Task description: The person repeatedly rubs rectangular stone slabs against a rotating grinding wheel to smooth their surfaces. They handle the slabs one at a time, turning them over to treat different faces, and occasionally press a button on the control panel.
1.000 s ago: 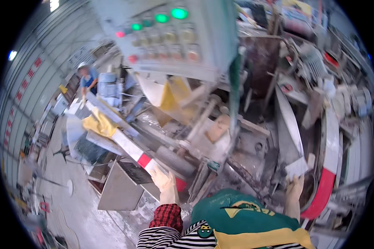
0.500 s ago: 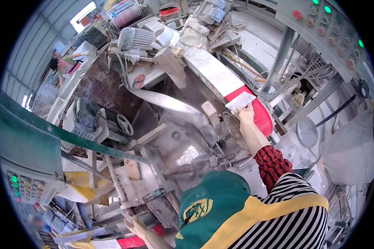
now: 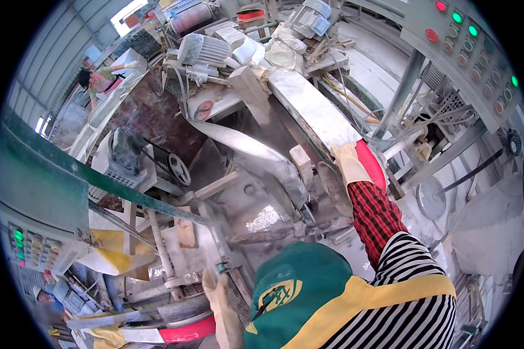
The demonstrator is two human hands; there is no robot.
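Observation:
My right hand (image 3: 350,164), in a cream glove, reaches to the red end (image 3: 371,166) of a long narrow bed on the right. Its fingers are at the near edge of a small white slab (image 3: 342,138), which blends into the bed's white surface (image 3: 314,107). The slab's near part is hidden by the glove. My left hand (image 3: 218,305), also gloved, is raised at the lower centre beside a second bed's red strip (image 3: 186,330). Its thumb and fingers are apart, and I see nothing between them; its outline is slightly blurred.
A dusty machine with a curved guard (image 3: 244,148) and handwheel (image 3: 179,169) fills the middle. Control panels with lit buttons stand at upper right (image 3: 471,55) and lower left (image 3: 38,247). A green beam (image 3: 116,192) crosses the left. One person (image 3: 102,81) works at far left, another (image 3: 43,296) at lower left.
My right hand has brought the white slab down onto the bed's end, over part of the red. My left hand has risen and moved right, away from the lower red strip.

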